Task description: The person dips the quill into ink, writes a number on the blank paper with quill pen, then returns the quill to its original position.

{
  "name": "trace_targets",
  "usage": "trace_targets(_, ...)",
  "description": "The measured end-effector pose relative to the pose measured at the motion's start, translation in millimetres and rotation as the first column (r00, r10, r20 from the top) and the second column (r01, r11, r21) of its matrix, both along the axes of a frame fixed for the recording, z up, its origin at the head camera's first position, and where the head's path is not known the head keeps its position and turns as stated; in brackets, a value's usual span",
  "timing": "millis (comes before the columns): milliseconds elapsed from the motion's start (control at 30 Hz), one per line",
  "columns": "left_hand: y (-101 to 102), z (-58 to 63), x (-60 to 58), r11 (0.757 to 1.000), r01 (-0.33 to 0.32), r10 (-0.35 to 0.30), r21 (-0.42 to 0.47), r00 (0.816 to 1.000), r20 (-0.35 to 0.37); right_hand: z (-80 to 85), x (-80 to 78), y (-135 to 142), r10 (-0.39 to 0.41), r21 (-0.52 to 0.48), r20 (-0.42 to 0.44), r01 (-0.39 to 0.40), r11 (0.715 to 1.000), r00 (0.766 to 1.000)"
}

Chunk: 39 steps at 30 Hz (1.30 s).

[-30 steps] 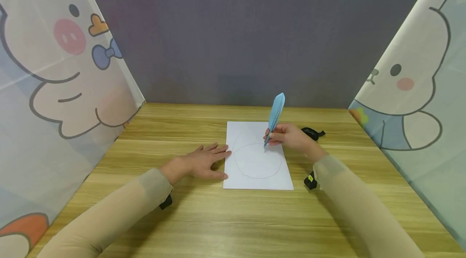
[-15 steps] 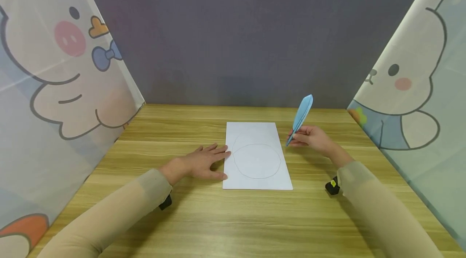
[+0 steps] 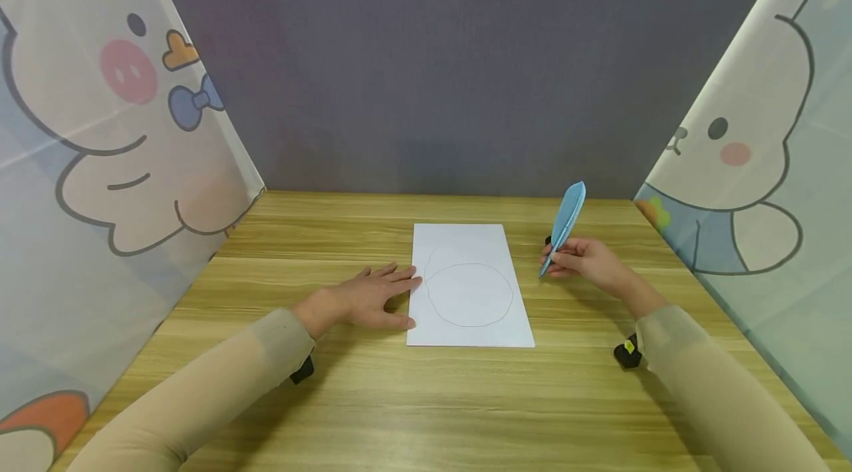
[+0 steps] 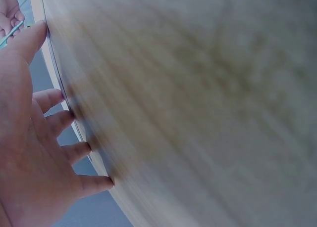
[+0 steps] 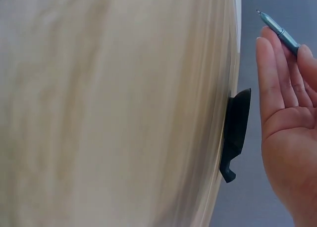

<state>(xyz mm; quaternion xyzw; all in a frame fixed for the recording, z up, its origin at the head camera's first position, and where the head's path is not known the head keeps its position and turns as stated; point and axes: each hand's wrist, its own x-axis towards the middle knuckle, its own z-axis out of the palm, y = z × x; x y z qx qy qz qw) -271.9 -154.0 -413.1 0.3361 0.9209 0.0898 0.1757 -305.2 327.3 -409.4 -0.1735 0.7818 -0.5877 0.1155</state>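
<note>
A light blue feather pen (image 3: 568, 214) is pinched between the thumb and fingers of my right hand (image 3: 591, 265), to the right of the paper. In the right wrist view the pen's bare writing tip (image 5: 267, 22) points away from the fingertips, off the table surface. A white sheet of paper (image 3: 469, 243) lies on the table with a thin closed oval and a short curved line at its upper left. My left hand (image 3: 376, 299) lies flat with spread fingers, its fingertips at the paper's left edge.
A small black object (image 5: 237, 125) with a short hooked end sits on the table, mostly hidden behind my right hand in the head view. The wooden table (image 3: 399, 405) meets a grey panel (image 3: 433, 87) at the back, with cartoon-printed cloths on both sides.
My right hand has lifted the feather pen off the paper and moved right, beyond the sheet's right edge, then slightly nearer. My left hand has stayed in place.
</note>
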Motion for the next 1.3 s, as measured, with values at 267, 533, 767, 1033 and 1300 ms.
trace_targets(267,0.8,1.5,0.8,1.000,-0.004,0.004,0.000,1.000,0.001,-2.1,-0.2,4.5,0.032,-0.072,-0.052,-0.035,0.997,0.998)
trace_targets(533,1.4,1.7,-0.2,1.000,-0.001,0.001,-0.001,1.000,0.003,-4.0,-0.8,4.7,-0.009,0.010,-0.118,0.010,1.000,0.993)
trace_targets(767,1.3,1.8,-0.3,1.000,0.000,0.000,0.004,1.000,0.008,-0.3,1.9,5.1,-0.037,0.018,-0.159,0.040,0.999,0.987)
trace_targets(1033,0.5,2.3,0.3,1.000,0.000,0.000,0.012,1.000,0.014,0.2,0.9,7.3,0.062,-0.063,-0.145,-0.072,0.995,0.988)
trace_targets(1300,1.0,2.7,0.1,1.000,0.003,-0.004,0.013,1.000,0.016,2.2,4.3,10.5,0.152,-0.229,-0.011,-0.151,0.962,0.988)
